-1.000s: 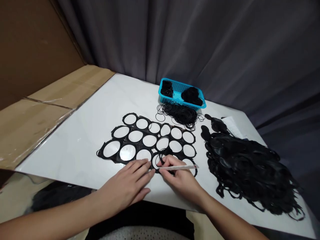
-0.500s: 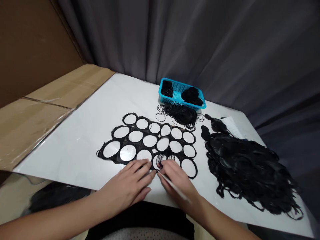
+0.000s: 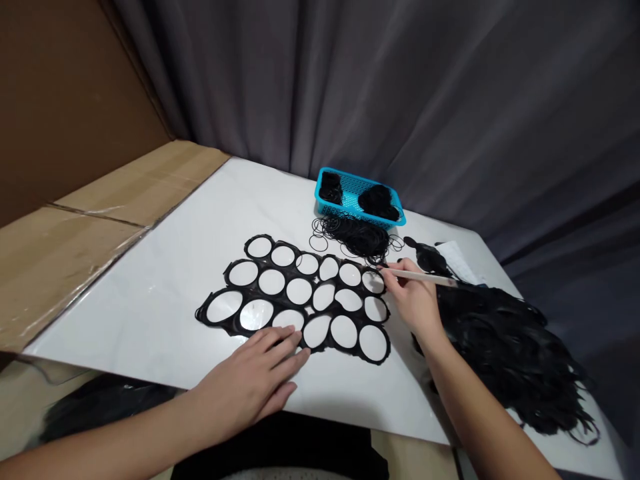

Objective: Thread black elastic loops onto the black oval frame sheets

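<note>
A black rubber sheet full of round cut-outs [image 3: 295,277] lies flat on the white board [image 3: 190,240]. My left hand [image 3: 253,380] rests open and flat at the sheet's near edge, fingertips touching it. My right hand [image 3: 413,300] is at the sheet's far right corner, closed on a thin pale stick [image 3: 425,276] whose tip points toward a pile of loose black rings [image 3: 357,233].
A blue basket [image 3: 357,195] holding black rings stands behind the loose pile. A large heap of black rubber scrap [image 3: 505,343] covers the right side of the board. Brown cardboard [image 3: 75,227] lies to the left, a dark curtain [image 3: 380,87] behind.
My right hand lifted from the sheet's near edge and moved up and right with the stick to the far right corner. The left hand stayed put.
</note>
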A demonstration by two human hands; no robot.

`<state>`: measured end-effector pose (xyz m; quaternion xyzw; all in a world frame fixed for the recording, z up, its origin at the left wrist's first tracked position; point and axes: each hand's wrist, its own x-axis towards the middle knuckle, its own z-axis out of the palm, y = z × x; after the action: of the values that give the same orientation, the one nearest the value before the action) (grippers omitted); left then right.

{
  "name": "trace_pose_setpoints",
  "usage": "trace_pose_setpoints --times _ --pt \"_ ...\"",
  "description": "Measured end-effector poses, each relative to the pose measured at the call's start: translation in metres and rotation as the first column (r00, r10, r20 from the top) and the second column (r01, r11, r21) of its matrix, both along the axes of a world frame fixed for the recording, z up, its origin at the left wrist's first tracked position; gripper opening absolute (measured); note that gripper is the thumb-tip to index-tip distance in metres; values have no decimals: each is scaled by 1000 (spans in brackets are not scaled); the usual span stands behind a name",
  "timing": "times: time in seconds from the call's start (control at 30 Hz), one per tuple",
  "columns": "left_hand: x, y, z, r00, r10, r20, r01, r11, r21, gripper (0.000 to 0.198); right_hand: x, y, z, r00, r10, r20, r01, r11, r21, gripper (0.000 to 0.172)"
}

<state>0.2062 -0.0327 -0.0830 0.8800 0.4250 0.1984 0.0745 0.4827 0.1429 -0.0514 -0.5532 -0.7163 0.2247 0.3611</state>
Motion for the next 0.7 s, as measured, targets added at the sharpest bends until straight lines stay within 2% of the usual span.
trace_pose_setpoints --times 0.07,0.1,0.17,0.23,0.4,0.5,0.63,0.7 --pt "-1 2 5 999 -4 37 6 998 -55 32 -5 -4 5 979 32 -199 -76 973 -220 29" --pt "-2 3 8 998 -2 59 7 996 -87 31 -8 -7 6 951 35 -306 -140 934 -329 32" --pt "-3 7 14 995 12 101 3 989 -145 29 -16 -15 7 874 10 -486 -290 812 -506 36" --pt "-4 12 19 992 27 127 -4 984 -177 29 -23 -20 7 798 -47 -601 -406 695 -593 37" --pt "-6 20 24 987 49 151 -21 982 -185 30 -32 -31 -1 631 -254 -733 -543 531 -651 34" --pt "-8 22 23 985 62 158 -35 985 -169 29 -34 -40 -6 565 -329 -757 -613 447 -652 33" --pt "-13 18 22 992 53 116 -35 988 -152 29 -38 -51 -5 558 -311 -769 -674 371 -639 36" --pt "-16 13 21 996 52 75 -42 990 -136 29 -43 -54 -1 582 -227 -781 -689 373 -621 37"
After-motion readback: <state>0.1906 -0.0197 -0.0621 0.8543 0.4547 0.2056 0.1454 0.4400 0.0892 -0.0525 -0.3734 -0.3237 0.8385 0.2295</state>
